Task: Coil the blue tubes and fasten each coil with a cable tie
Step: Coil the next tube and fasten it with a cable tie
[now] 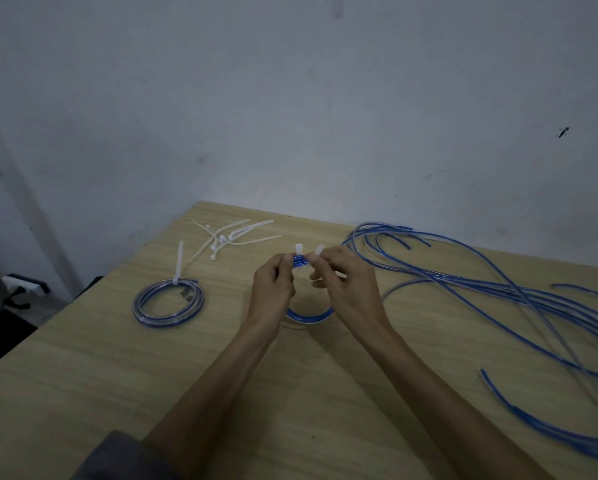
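A blue tube coil [309,317] is held upright over the wooden table [152,375], its lower arc showing between my wrists. My left hand [273,289] grips the coil's top, where the strands are bunched. A white cable tie [299,250] wraps that bunch, its head poking up. My right hand [346,278] pinches the tie's tail end beside the left fingers. To the left lies a finished coil [168,304] flat on the table, fastened with a white tie [178,263] that sticks up.
Several loose white cable ties [231,235] lie at the table's back. Several long uncoiled blue tubes [498,289] sprawl across the right side to the edge. A grey wall stands behind; the table's left edge drops to a dark floor.
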Demonstrator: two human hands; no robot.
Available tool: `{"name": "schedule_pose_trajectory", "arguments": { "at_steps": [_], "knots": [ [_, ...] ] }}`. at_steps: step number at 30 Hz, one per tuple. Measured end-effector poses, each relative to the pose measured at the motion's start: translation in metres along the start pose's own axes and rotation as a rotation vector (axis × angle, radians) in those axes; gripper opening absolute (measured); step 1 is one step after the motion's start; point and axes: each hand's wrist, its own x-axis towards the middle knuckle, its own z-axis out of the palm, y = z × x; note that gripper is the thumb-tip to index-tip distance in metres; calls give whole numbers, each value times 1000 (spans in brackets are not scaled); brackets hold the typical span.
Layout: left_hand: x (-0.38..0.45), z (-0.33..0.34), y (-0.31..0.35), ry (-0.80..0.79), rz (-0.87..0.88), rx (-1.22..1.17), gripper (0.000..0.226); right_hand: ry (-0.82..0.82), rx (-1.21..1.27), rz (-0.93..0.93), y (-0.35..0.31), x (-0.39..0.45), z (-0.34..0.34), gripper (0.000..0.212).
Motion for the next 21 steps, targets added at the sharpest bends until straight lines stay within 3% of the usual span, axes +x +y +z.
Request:
{"name": "schedule_pose_trajectory", "arguments": {
  "at_steps": [5,10,15,21],
  "knots": [
    [-1,-1,-1,13,105,55,29,-84,247,165,-7,-1,1,21],
    [-9,5,9,25,273,101,27,-35,384,393,-8,3,-6,20],
    [-11,9,7,-11,378,188,27,-34,387,417,-13,7,-18,21],
    [-15,10,7,-22,385,190,27,-61,350,445,-16,10,-24,21]
  ]
}}
